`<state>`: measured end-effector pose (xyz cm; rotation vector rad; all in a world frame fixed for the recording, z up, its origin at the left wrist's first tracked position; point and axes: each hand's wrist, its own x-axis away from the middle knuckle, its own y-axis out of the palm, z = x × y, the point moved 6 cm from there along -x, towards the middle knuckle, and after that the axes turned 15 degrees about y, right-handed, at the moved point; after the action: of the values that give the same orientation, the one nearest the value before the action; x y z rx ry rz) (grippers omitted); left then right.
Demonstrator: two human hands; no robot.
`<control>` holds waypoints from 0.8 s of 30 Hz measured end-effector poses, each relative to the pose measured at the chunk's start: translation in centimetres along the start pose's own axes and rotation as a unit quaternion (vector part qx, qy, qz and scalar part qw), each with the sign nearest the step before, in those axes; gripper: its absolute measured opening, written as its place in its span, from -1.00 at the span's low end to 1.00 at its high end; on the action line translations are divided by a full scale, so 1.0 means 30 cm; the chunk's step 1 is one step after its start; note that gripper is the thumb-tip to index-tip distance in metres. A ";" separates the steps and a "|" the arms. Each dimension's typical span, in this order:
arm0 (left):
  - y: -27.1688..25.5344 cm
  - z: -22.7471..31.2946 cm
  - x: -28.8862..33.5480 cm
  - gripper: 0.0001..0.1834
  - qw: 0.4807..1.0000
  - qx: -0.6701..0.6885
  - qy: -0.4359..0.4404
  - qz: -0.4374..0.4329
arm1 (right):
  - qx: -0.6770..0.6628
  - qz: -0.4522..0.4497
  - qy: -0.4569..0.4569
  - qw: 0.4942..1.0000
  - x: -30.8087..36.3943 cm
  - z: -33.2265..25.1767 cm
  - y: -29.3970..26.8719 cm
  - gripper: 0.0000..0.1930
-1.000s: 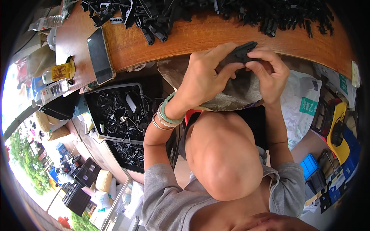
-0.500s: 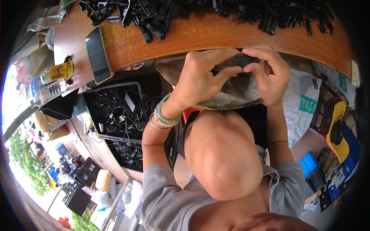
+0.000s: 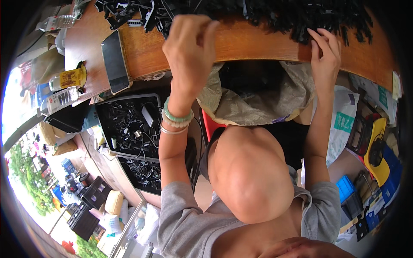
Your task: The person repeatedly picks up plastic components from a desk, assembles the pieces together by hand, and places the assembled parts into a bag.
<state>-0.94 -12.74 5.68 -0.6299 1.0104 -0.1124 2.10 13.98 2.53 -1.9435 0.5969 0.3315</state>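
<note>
The wooden tabletop point(image 3: 254, 47) curves across the upper part of the view, with the black plastic parts point(image 3: 279, 17) heaped along its far side. Below its near edge, at the person's lap, a grey-brown sack point(image 3: 245, 112) gapes open; its inside is dark, and what lies there is too dim to make out. A white plastic bag point(image 3: 337, 144) with a green patch stands to the right of the sack. To the left, one black tray point(image 3: 129, 97) holds many small black pieces, a white adapter-like block and pale cables; a second black tray point(image 3: 137, 187), just beside it, holds more dark pieces tangled with cables. The left hand point(image 3: 189, 53) is raised before the left part of the heap, its fingers curled in; whether they hold anything I cannot tell. The right hand point(image 3: 325, 58) reaches the heap's near edge, fingers loosely spread, their tips touching or just beside a part. A dark-screened phone point(image 3: 115, 62) lies on the tabletop's left, near a yellow-labelled bottle point(image 3: 69, 79) and a clear bottle point(image 3: 58, 22)
</note>
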 end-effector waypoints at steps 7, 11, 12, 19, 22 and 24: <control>-0.013 -0.072 -0.054 -0.88 0.965 -0.262 0.017 0.012 | 0.013 -0.026 -0.048 0.998 0.049 -0.058 -0.007 -0.77; -0.020 -0.085 -0.047 -0.86 0.973 -0.223 -0.042 0.033 | 0.029 -0.037 -0.053 0.997 0.053 -0.062 -0.005 -0.81; -0.027 -0.086 -0.044 -0.85 0.974 -0.214 -0.061 0.050 | 0.028 -0.037 -0.054 0.997 0.054 -0.064 -0.008 -0.81; -0.022 -0.146 -0.033 -0.82 0.986 -0.106 -0.131 0.017 | -0.176 -0.032 -0.030 0.983 0.112 -0.115 -0.014 -0.74; -0.016 -0.128 0.010 -0.87 0.985 -0.065 -0.136 0.089 | -0.266 -0.083 0.008 0.960 0.136 -0.164 0.026 -0.75; -0.023 -0.108 0.035 -0.81 0.985 -0.061 -0.090 0.137 | -0.321 -0.139 0.019 0.937 0.132 -0.210 0.053 -0.82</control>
<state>-2.90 -15.12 4.06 -0.5941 0.9244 0.2467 4.34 6.73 2.14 -2.6321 0.2346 0.3339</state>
